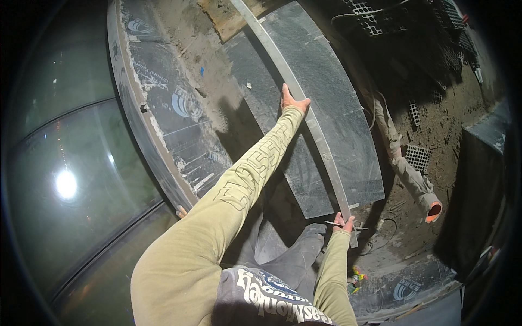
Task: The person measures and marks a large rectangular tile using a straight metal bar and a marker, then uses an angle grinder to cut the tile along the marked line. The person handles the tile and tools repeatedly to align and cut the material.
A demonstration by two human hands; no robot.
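Observation:
A long pale metal straightedge (322, 146) runs lengthwise over a dark grey stone slab (348, 130). My left hand (295, 103) grips the bar near its middle, thumb on one side and fingers over the other. Close to the slab's near edge, my right hand (343, 221) is closed around the bar's near end. A thin, pencil-like stick (356, 227) crosses at the right fingers; its exact kind is too small to tell. A short pale strip (354, 206) shows beside the bar at the slab's near edge.
Left of the slab is a ledge of dark panels (174, 108) with dusty mortar, bordering large glass panes (81, 179). To the right, a dirt-covered orange pipe (433, 211) and a perforated plastic piece (418, 158) lie on soil. A dark block (489, 130) stands far right.

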